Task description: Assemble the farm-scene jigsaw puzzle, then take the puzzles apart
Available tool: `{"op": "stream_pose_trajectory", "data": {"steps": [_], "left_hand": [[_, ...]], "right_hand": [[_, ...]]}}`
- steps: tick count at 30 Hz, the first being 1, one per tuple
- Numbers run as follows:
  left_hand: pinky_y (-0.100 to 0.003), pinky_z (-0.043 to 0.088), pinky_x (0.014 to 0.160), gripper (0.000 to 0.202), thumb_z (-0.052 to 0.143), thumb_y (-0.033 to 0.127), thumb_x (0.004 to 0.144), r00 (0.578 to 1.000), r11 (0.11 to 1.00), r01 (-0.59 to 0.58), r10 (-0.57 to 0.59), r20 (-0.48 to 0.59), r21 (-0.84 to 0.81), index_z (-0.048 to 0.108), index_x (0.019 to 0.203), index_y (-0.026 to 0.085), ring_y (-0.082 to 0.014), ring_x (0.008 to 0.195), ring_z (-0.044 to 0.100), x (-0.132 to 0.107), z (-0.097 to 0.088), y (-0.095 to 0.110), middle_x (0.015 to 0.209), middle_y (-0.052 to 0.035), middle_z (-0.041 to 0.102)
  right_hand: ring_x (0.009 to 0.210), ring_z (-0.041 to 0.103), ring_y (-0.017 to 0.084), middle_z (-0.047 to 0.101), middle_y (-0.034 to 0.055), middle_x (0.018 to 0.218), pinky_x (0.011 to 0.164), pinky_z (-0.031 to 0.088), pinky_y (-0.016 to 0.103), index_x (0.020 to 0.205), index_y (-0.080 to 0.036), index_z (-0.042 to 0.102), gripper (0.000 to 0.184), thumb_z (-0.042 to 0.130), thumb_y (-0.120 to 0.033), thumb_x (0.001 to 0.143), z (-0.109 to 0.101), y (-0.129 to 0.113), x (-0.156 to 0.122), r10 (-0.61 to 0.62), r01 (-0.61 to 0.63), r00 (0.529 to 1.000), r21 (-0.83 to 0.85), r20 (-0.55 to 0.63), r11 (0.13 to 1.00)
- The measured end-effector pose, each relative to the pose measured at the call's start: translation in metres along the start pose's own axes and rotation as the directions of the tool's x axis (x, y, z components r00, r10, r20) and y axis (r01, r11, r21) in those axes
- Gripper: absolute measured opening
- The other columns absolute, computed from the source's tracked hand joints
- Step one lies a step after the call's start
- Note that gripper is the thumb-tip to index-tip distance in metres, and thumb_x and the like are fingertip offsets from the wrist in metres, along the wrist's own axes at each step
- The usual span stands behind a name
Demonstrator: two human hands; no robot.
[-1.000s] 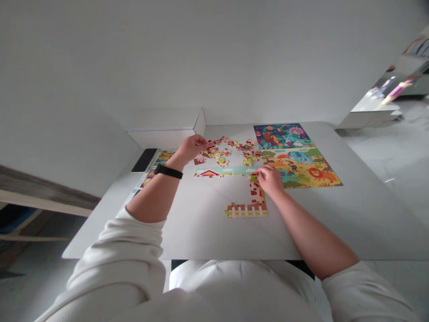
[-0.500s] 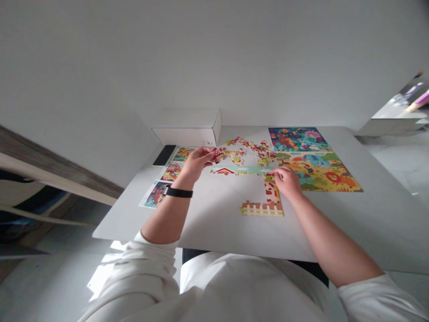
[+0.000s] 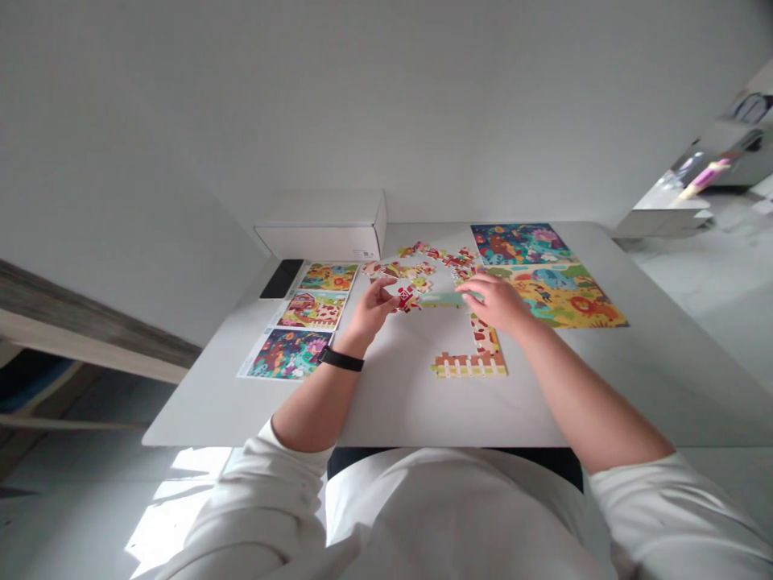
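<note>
My left hand (image 3: 373,309) pinches a red puzzle piece (image 3: 407,300) with a white barn-door pattern, held over the left part of the joined puzzle's top strip. My right hand (image 3: 496,301) hovers at the strip's right end, thumb and fingers apart, with nothing visible between them. It hides the upper right corner of the partly joined puzzle (image 3: 469,366). The pale green top strip (image 3: 444,299) shows between my hands. The right side and the fence pieces at the bottom are joined. Behind my hands lie several loose puzzle pieces (image 3: 419,251).
At the left lies a sheet with three small pictures (image 3: 311,309), beside a black phone (image 3: 281,279). A white box (image 3: 320,240) stands at the back against the wall. Two finished pictures, a dark blue one (image 3: 513,244) and a yellow animal scene (image 3: 559,298), lie at the right.
My left hand has brought the red piece down and right, over the top strip. My right hand has shifted left and up, and its fingers have spread. The view has shifted slightly.
</note>
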State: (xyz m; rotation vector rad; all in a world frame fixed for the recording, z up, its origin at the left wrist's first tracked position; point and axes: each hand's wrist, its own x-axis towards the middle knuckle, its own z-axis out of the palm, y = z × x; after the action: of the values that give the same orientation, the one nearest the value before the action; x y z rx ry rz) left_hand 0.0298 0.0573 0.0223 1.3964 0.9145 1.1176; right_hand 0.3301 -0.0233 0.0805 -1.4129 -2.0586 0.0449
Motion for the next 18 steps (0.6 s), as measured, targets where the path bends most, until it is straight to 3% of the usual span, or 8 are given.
{"op": "stream_pose_trajectory", "data": {"steps": [3,6,12,18], "left_hand": [[-0.024,0.053,0.068,0.047,0.083,0.026,0.078,1.0,0.999,-0.026,0.027,-0.004,0.032,0.068,0.122,0.022,-0.0112,0.065,0.059,0.0,-0.001,-0.001,0.07,0.0073,0.053],[-0.024,0.052,0.066,0.047,0.083,0.024,0.078,0.999,0.999,-0.036,0.036,0.007,0.039,0.068,0.123,0.021,-0.0115,0.066,0.061,-0.001,-0.002,-0.002,0.072,0.0061,0.057],[-0.025,0.055,0.065,0.047,0.083,0.027,0.082,1.0,0.997,0.012,-0.015,0.026,0.077,0.067,0.126,0.021,-0.0126,0.068,0.068,-0.004,-0.007,0.001,0.085,0.0017,0.065],[-0.026,0.057,0.066,0.038,0.08,0.027,0.087,0.999,0.996,-0.025,0.022,0.031,0.091,0.067,0.123,0.021,-0.0113,0.068,0.068,-0.007,-0.009,0.003,0.091,0.0,0.067]], "right_hand": [[0.113,0.071,0.027,0.077,0.0059,0.124,0.103,0.056,0.044,0.121,-0.027,0.079,0.029,0.066,-0.021,0.096,0.012,-0.018,0.026,-0.053,0.05,0.997,0.058,0.061,0.997],[0.123,0.069,0.027,0.075,0.0064,0.131,0.111,0.054,0.047,0.126,-0.028,0.076,0.033,0.069,-0.02,0.095,0.038,-0.031,0.039,-0.106,0.102,0.994,0.116,0.023,0.988],[0.133,0.063,0.03,0.073,0.0089,0.138,0.119,0.05,0.054,0.126,-0.028,0.074,0.035,0.068,-0.015,0.094,0.087,-0.04,0.021,-0.206,0.208,0.978,0.158,-0.035,0.965],[0.133,0.063,0.032,0.073,0.0082,0.135,0.12,0.048,0.056,0.124,-0.03,0.076,0.034,0.07,-0.016,0.094,0.094,-0.041,0.013,-0.189,0.182,0.981,0.138,0.04,0.974]]}}
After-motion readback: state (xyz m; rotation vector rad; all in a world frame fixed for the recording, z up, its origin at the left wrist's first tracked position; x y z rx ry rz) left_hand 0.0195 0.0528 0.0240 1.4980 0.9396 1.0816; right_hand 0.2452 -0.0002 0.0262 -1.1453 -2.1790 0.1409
